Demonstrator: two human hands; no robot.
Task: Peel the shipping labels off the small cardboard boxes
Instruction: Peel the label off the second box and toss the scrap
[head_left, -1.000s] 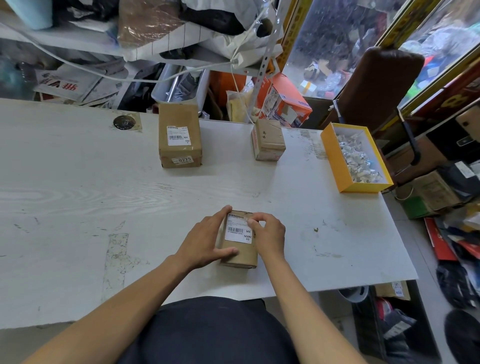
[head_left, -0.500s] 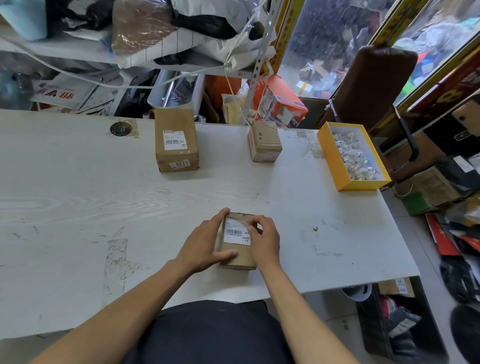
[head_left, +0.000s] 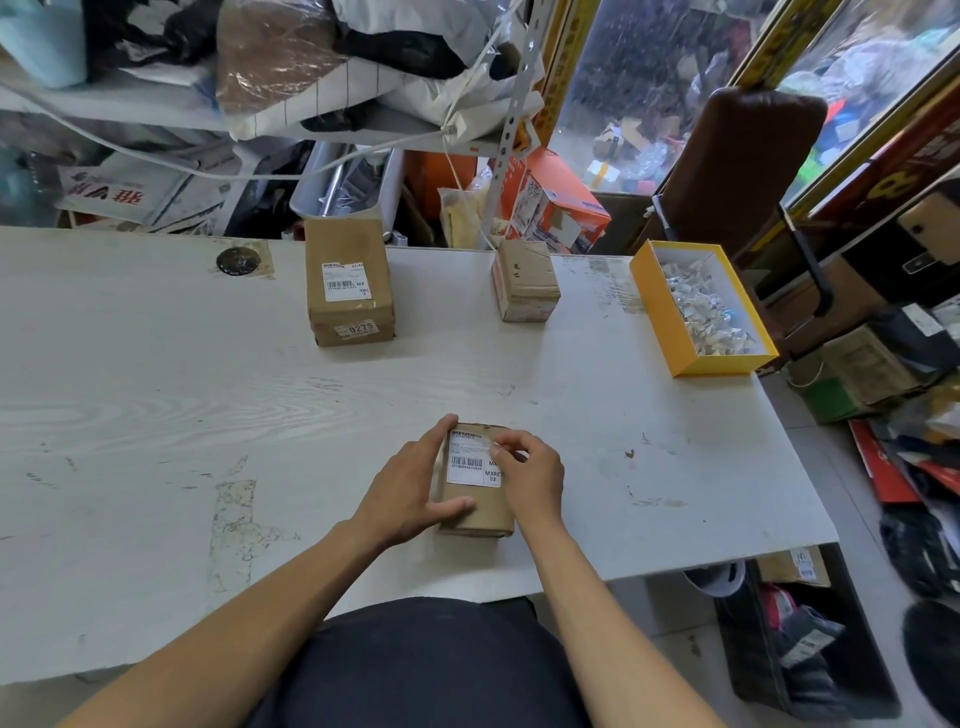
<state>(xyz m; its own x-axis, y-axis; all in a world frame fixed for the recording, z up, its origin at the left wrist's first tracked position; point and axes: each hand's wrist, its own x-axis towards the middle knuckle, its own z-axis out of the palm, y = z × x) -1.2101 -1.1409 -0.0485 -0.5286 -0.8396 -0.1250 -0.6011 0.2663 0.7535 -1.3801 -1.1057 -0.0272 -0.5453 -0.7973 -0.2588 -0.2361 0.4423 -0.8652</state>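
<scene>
While left hand steadies box, right hand now pinching label edge

Three plain brown cardboard boxes sit on a whitish wood-grain table, two bearing white labels with black barcodes, while the far-right tray is bright yellow outside, white inside.
</scene>
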